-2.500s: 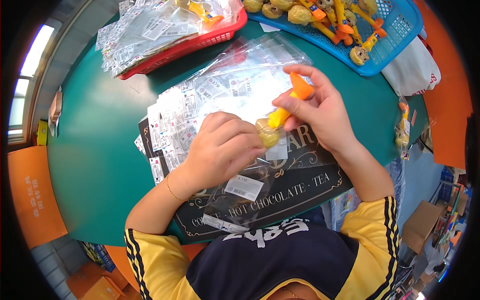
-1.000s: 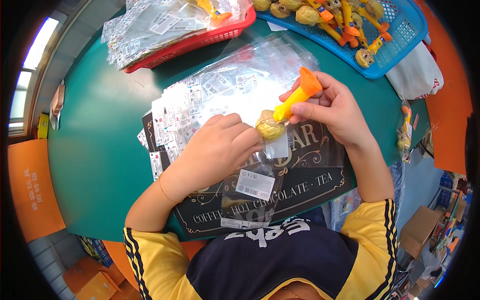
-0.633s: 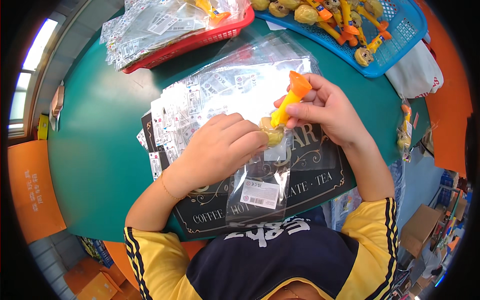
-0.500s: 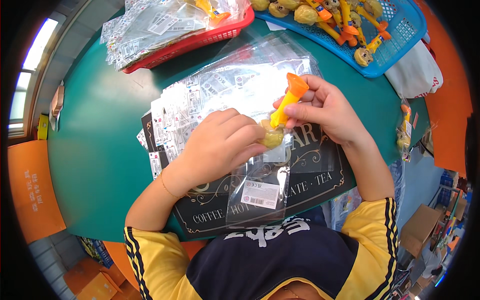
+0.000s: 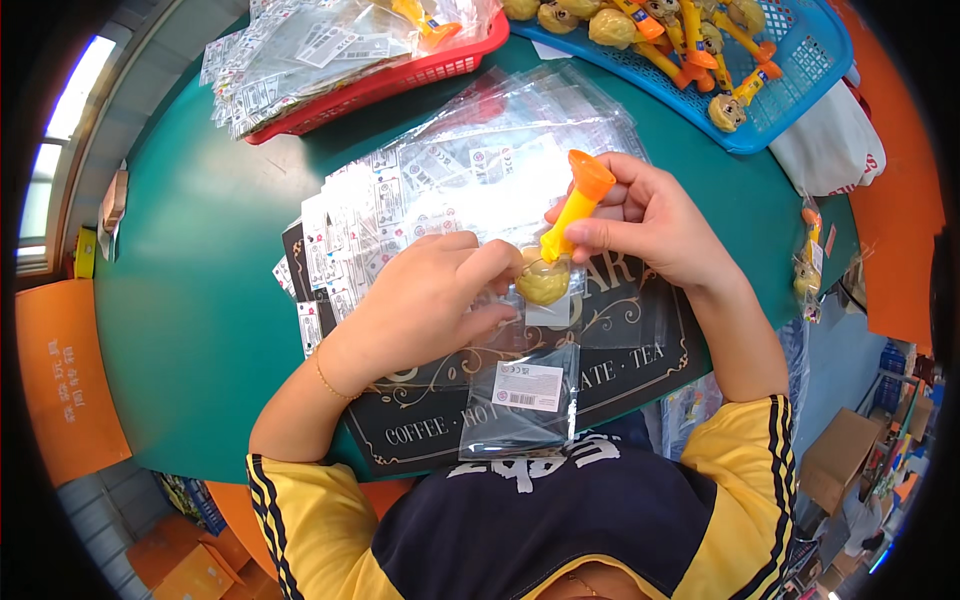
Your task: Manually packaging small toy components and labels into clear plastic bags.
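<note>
A toy figure with a yellow stem, a flared orange foot and a blond rounded head is tilted head-down over the worktop. My right hand is closed on its stem, with the orange end pointing up. The head sits at the mouth of a clear plastic bag, which bears a white printed label and hangs toward me. My left hand is beside the head, its curled fingers at the bag's mouth and its thumb a little apart; the exact grip is partly hidden.
Under my hands, a stack of clear bags with printed labels lies on a black lettered mat on the green table. Beyond are a red basket of bags and a blue basket of similar toys. A bagged toy lies at right.
My left thumb has drawn back from the toy's head, showing more of it. The bag has shifted slightly right, and the toy's orange end has tilted a little.
</note>
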`<state>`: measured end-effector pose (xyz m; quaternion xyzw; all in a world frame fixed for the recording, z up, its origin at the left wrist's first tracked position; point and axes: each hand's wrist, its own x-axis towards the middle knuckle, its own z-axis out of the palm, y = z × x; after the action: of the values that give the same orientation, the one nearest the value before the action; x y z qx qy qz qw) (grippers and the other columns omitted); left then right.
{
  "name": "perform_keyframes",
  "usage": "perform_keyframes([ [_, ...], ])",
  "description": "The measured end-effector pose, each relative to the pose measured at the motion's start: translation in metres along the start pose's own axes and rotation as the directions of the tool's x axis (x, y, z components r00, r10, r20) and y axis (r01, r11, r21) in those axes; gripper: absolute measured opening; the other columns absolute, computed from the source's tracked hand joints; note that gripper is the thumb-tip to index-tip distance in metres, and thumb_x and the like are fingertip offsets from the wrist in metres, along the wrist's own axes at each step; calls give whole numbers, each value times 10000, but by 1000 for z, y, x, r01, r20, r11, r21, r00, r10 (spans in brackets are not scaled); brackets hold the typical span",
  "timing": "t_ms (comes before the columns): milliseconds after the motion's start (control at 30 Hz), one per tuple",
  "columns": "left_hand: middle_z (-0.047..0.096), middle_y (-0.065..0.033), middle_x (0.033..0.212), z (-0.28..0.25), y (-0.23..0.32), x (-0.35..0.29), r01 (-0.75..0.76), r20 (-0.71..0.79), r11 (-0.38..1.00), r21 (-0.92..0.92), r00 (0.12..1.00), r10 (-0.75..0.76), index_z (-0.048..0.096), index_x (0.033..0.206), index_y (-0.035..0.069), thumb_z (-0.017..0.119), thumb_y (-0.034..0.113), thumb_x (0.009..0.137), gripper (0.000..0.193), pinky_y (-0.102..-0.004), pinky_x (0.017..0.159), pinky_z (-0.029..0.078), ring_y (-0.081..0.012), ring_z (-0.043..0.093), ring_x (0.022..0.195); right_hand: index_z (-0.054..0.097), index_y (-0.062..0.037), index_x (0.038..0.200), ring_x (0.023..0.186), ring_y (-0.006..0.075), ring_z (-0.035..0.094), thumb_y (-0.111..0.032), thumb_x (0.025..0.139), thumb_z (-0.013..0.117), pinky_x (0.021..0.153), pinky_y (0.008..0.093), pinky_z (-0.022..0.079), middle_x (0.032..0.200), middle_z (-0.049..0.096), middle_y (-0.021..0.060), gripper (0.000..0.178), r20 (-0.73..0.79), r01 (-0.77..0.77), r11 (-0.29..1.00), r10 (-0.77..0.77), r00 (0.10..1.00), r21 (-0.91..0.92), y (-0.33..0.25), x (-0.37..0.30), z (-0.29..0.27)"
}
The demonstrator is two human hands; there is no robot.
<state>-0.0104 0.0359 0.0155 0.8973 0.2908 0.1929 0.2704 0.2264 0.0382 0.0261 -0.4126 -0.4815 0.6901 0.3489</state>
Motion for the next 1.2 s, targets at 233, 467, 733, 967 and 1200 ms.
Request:
perform_keyframes([
  [233,604,-49,758,-7,-4,1,6,68,993,-122,998,3,591,851,70,731,101,682,222,-332,630,456,-236,577,700,493,31,1114,765,142,629,-31,791,667,686,247,529,979,635,134,372,-24,21,1000,-21,1000,16,2,1,0],
  [467,595,-36,754,-7,0,6,-123,-54,988,-98,992,118,621,825,95,695,97,703,143,-337,629,441,-235,549,701,452,13,1169,742,142,638,-53,811,646,666,232,530,991,632,146,413,-21,-51,997,52,998,51,1,0,-1],
  [733,574,-63,798,1,-1,5,-113,-147,980,-163,985,89,598,852,80,673,87,739,136,-344,665,448,-254,545,732,339,-43,1282,665,131,636,-102,868,581,622,215,528,990,626,173,483,-28,-103,983,109,994,151,5,1,2],
  [967,533,-66,828,4,-2,2,34,-147,958,-284,986,-79,546,958,63,696,153,768,258,-290,587,438,-184,545,714,298,-57,1317,651,138,627,-146,890,557,625,232,532,1006,617,184,507,-60,-152,960,171,983,236,7,2,4],
  [1200,526,-28,685,-7,5,3,478,21,706,-523,835,-550,455,1073,25,720,285,784,471,-192,503,369,-52,477,539,293,-65,1311,653,162,628,-144,899,535,613,248,532,1029,600,213,484,-164,72,961,-28,986,266,0,-2,16],
])
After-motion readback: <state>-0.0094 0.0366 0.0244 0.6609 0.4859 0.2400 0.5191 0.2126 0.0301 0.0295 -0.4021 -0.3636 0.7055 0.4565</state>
